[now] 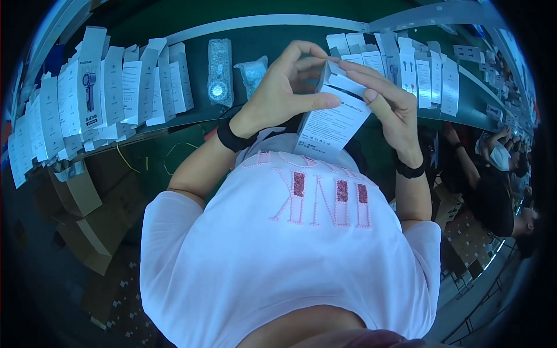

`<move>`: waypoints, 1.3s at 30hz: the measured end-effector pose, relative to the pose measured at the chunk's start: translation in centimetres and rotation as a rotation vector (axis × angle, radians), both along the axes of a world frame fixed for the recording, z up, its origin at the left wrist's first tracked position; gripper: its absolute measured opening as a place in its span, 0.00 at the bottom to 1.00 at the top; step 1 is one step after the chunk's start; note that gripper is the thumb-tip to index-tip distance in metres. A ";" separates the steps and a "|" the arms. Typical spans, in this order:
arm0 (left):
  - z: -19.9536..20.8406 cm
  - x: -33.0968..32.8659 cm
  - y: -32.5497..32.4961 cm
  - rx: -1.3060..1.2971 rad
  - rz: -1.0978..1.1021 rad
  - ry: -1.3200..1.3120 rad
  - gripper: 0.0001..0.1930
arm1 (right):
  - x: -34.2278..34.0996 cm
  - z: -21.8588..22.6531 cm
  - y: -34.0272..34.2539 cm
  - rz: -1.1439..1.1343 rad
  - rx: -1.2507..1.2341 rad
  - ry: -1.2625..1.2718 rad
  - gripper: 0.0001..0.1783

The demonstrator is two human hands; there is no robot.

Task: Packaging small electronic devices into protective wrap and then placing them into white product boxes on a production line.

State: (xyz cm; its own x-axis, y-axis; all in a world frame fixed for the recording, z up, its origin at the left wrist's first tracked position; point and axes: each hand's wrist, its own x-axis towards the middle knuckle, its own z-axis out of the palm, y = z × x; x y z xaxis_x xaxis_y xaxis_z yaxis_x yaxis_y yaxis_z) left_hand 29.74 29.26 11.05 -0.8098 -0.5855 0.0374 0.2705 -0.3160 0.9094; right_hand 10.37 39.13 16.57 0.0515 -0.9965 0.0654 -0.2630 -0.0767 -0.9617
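Between my hands, in front of my chest, is a tall white printed carton (332,124), tilted, with its top end away from me. A dark gap shows under the flap at that end. My left hand (293,84) grips its left side, the thumb on the printed face and the fingers at the top end. On the other side my right hand (389,101) holds the upper right edge, fingers over the flap and thumb at the corner. Whatever may be inside the carton is hidden.
A bubble-wrapped item (220,72) and a clear plastic packet (251,74) lie on the green bench (197,52). White cartons (110,93) stand in rows at left, more cartons (426,75) at right. Brown cardboard boxes (87,214) sit below left. Another person (487,180) is at right.
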 end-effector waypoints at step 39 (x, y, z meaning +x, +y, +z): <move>-15.5 -24.0 -18.4 -0.911 0.624 -0.774 0.44 | -61.0 -21.1 20.4 -1.411 0.320 0.587 0.48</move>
